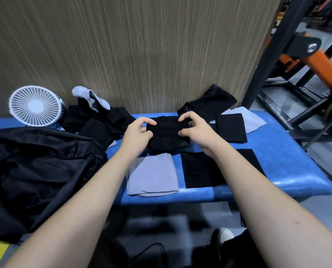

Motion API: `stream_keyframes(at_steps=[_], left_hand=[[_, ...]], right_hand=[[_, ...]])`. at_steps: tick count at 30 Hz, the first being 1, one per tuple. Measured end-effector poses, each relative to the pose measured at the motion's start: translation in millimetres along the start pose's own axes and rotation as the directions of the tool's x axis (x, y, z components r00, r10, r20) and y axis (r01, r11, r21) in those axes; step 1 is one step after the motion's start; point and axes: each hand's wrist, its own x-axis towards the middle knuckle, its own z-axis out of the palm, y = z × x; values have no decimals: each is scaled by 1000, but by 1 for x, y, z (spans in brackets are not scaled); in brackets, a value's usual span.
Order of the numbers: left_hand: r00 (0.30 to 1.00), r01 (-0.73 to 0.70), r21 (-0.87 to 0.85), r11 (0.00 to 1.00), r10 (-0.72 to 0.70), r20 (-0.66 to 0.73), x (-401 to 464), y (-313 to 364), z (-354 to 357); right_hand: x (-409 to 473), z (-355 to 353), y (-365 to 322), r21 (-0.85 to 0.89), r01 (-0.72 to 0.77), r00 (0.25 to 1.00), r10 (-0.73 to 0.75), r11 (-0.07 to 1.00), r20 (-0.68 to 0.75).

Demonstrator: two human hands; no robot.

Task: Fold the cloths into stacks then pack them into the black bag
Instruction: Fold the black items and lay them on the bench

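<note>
Behind the folded grey cloth (153, 174), left hand (137, 132) and right hand (195, 130) pinch a black cloth (168, 132) mid-fold. Folded black cloths (201, 171) lie right of it, unfolded pile (99, 120) behind-left, bag (35, 171) left, nothing packed.

- The left hand (137, 130) and right hand (194, 130) pinch a black cloth (168, 132) by its two sides above the blue table (277, 157).
- A folded grey cloth (153, 175) and a folded black cloth (200, 171) lie side by side nearer the person.
- The black bag (35, 171) slumps at the left, near a white fan (34, 106).
</note>
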Motion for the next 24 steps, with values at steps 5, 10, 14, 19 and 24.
stream_keyframes(at_steps=[5,10,14,19,24], left_hand=[[999,-16,-115,993,20,34,-9,19,13],[981,-60,-194,979,94,171,-24,39,46],[954,-91,-86,992,112,279,-31,44,82],[911,-154,-29,988,153,382,-42,50,125],[884,-302,179,936,204,421,-48,47,144]], right_hand=[[-11,-22,-8,187,34,999,-40,982,28],[-32,-76,-3,88,-10,1000,8,996,24],[-55,-123,16,48,-116,991,112,992,75],[-86,-160,35,-20,-152,988,152,988,23],[-99,-176,46,-173,-192,980,199,966,24]])
